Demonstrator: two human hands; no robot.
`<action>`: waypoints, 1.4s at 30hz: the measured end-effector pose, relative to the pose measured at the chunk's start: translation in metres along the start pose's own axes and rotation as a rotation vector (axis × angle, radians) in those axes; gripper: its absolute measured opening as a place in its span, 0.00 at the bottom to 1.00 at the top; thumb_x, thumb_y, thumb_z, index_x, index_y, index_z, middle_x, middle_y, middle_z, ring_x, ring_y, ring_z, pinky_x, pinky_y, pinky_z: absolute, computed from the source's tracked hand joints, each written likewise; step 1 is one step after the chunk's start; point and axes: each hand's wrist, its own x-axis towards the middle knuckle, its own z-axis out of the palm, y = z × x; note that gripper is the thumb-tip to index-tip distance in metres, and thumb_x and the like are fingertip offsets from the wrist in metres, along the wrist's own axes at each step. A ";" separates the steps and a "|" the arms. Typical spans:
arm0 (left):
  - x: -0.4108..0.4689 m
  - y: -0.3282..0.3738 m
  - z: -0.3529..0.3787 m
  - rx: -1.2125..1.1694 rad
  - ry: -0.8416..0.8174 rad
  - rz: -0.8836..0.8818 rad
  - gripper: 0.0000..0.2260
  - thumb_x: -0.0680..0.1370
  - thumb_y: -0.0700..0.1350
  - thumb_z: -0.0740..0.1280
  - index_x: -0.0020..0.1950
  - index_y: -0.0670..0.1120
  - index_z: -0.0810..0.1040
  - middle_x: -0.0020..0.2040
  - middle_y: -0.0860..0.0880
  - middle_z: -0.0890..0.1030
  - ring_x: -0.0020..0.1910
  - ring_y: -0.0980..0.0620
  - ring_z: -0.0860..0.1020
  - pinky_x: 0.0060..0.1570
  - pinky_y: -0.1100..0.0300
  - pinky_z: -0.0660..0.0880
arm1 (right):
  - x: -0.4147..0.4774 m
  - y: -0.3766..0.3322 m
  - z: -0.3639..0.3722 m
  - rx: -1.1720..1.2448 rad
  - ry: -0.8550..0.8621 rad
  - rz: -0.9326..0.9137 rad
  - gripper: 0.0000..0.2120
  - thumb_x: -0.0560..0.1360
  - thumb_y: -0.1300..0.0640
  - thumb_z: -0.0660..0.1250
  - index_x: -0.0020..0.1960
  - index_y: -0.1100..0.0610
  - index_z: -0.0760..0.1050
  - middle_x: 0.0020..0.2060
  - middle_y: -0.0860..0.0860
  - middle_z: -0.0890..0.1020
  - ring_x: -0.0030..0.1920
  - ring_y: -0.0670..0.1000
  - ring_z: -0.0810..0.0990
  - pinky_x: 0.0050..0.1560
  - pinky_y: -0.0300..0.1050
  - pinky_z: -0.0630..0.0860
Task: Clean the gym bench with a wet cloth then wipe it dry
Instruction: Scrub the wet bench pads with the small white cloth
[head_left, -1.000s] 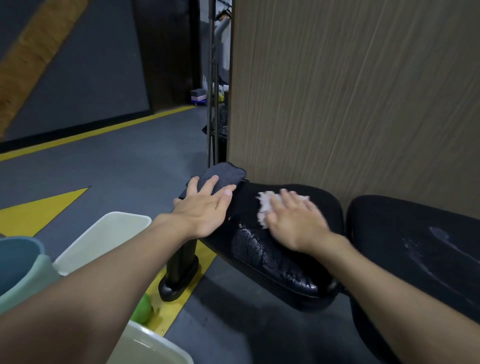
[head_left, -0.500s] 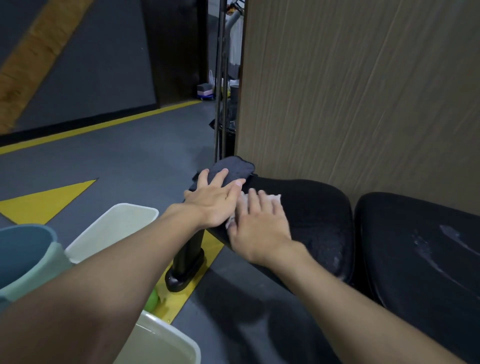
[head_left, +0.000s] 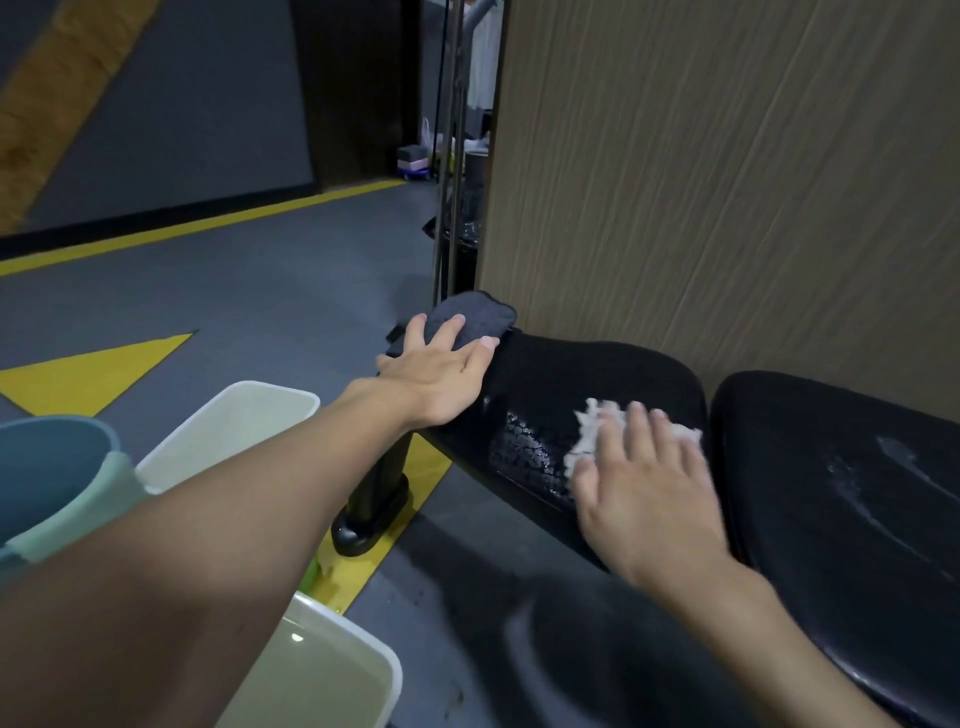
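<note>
R hand (head_left: 649, 483) flat, fingers straight, presses crumpled white wet cloth (head_left: 589, 434) onto black padded vinyl desk (head_left: 597, 374). L hand (head_left: 441, 376) lies flat on dark grey folded cloth (head_left: 480, 317) at desk's left end.

Risk: water film creeps left and soaks grey cloth, or it slips off the end.

Desk's long axis runs left-right along wood-grain wall (head_left: 727, 182). White cloth is too bunched to show an axis.

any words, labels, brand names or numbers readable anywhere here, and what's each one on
No text can be read.
The bench pads, white cloth, dark cloth, pale bins, blue bucket and wood-grain wall show no print.
The yellow floor markings are plain shapes, not letters.
The boxes by the far doorway are too small and blurred to read.
</note>
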 end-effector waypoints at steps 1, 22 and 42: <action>0.001 0.000 0.000 -0.006 -0.005 -0.004 0.26 0.78 0.64 0.35 0.75 0.70 0.55 0.80 0.60 0.44 0.77 0.49 0.33 0.71 0.35 0.41 | 0.005 -0.015 0.001 0.014 -0.003 -0.045 0.42 0.71 0.42 0.32 0.80 0.57 0.55 0.79 0.61 0.57 0.79 0.61 0.53 0.77 0.61 0.51; -0.006 0.005 -0.002 0.053 -0.002 0.006 0.26 0.80 0.65 0.36 0.75 0.69 0.57 0.80 0.60 0.45 0.77 0.51 0.33 0.72 0.35 0.41 | -0.061 0.005 0.042 -0.430 0.265 -0.461 0.35 0.79 0.56 0.49 0.80 0.58 0.34 0.78 0.63 0.35 0.78 0.66 0.35 0.77 0.65 0.38; -0.022 0.059 0.045 0.448 0.076 0.340 0.25 0.83 0.56 0.45 0.80 0.53 0.52 0.81 0.45 0.54 0.79 0.46 0.50 0.76 0.46 0.44 | -0.005 -0.005 -0.012 0.379 -0.080 0.451 0.34 0.83 0.46 0.51 0.79 0.66 0.44 0.78 0.66 0.46 0.79 0.64 0.45 0.76 0.58 0.55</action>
